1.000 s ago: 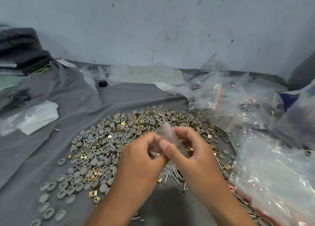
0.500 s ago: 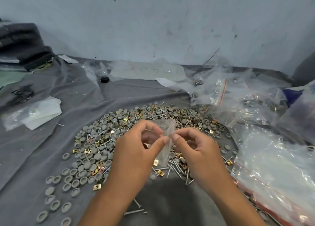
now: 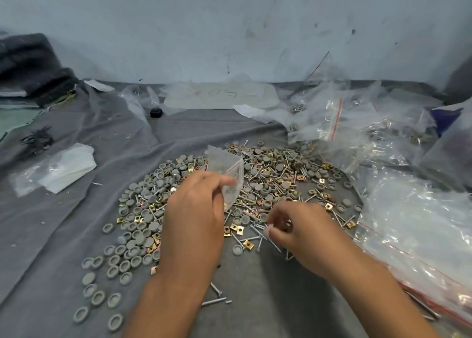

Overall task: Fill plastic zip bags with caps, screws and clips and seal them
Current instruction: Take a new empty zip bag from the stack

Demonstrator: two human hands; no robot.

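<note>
Left hand (image 3: 194,210) pinches a small clear zip bag (image 3: 228,177). Right hand (image 3: 304,233) curls its blurred fingers (image 3: 274,224) over screws (image 3: 258,231); whether they hold anything is unclear.

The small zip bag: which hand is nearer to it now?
Left. The left hand pinches the small zip bag at its lower edge, holding it up over the pile. The right hand is apart from it, lower and to the right, fingers down among the screws.

Zip bag (image 3: 228,174) in left grip (image 3: 196,210)
</note>
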